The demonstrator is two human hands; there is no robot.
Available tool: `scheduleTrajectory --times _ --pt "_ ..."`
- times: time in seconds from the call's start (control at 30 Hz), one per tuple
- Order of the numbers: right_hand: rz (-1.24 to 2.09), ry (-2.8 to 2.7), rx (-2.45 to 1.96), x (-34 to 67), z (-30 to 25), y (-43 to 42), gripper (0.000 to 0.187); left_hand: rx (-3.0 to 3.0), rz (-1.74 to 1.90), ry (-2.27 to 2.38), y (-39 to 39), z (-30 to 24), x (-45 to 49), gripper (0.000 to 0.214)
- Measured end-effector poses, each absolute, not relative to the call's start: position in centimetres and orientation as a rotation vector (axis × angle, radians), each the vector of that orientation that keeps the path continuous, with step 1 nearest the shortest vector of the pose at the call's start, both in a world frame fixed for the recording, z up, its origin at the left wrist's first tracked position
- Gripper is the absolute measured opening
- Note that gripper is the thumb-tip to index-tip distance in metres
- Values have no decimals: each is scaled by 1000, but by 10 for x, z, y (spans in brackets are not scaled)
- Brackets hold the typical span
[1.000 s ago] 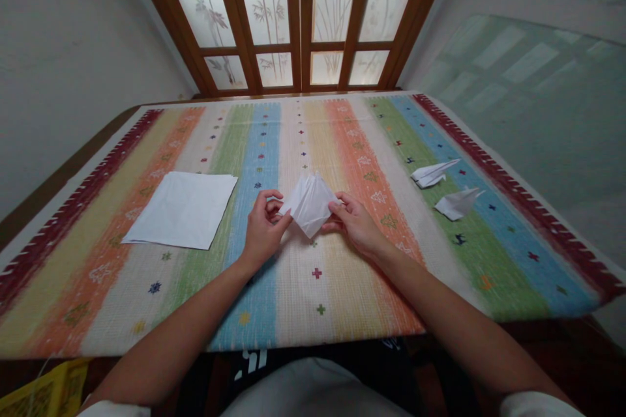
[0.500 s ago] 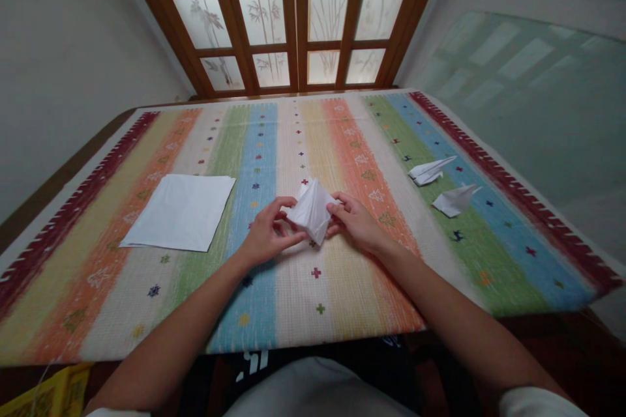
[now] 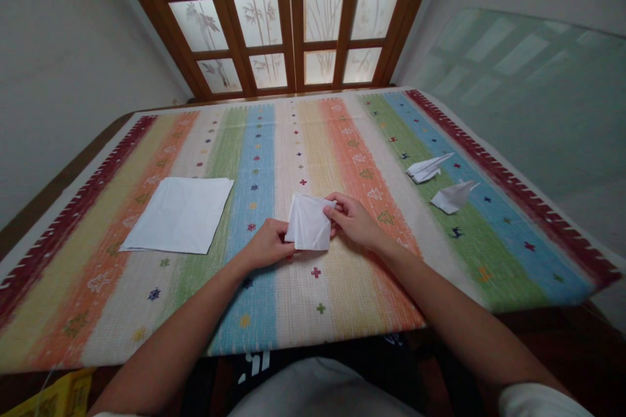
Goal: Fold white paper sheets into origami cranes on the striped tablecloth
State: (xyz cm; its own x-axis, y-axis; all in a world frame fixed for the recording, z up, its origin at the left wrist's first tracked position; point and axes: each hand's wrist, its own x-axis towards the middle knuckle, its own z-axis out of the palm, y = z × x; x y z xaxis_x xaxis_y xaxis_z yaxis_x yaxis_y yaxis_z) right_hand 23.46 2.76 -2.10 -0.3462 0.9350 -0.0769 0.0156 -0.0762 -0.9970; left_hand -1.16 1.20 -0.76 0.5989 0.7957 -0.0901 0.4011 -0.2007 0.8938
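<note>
Between my two hands is a small folded white paper, roughly square with creases across its face. My left hand pinches its lower left edge, thumb in front and fingers behind. At the upper right corner my right hand grips it between thumb and fingers. The paper is held just over the cloth; whether it touches the cloth I cannot tell. The fingertips behind the paper are hidden.
A stack of white paper sheets lies on the left. Two folded paper cranes sit to the right on the striped tablecloth. A yellow basket shows below the table's left front edge. Wooden glazed doors stand beyond.
The paper in my hands has gone from a raised, pointed, diamond-like shape to a flatter square. My left hand has shifted slightly down and closed on its edge.
</note>
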Motion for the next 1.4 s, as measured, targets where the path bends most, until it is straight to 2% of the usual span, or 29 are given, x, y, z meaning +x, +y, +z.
scheduleTrajectory --times 0.1,0.27,0.4,0.57,0.77,0.9,1.0,1.1,1.23,1.33,1.4 --pt "1528 -1387 -1088 235 -20 28 36 1837 521 1002 15 -8 -12 29" --pt "1511 -1328 -1094 237 -18 29 37 1845 778 1070 19 -5 -11 28" --pt "1531 -1315 -1091 234 -19 28 38 1783 686 1007 17 -6 -9 18" --pt "1562 -1340 -1092 231 -21 25 37 1812 585 947 17 -10 -12 24" --pt "1522 -1296 -1099 231 -21 26 35 1646 740 1104 20 -16 -12 16" --pt "1465 -1261 -1119 231 -22 27 35 1277 962 1038 19 -18 -6 51" --pt "1395 -1270 -1143 229 -20 24 45 1175 1050 1015 18 -15 -4 43" --pt "1268 -1394 -1198 227 -16 19 36 1182 1012 958 15 -12 -4 36" --pt "1179 -1672 -1221 224 -11 14 10 1346 1008 1150 15 -16 -4 49" --pt "1096 -1837 -1167 227 -11 13 13 1369 1007 1208 18 -22 -6 64" --pt "921 -1917 -1158 232 -12 15 20 1403 953 1190 19 -24 -10 69"
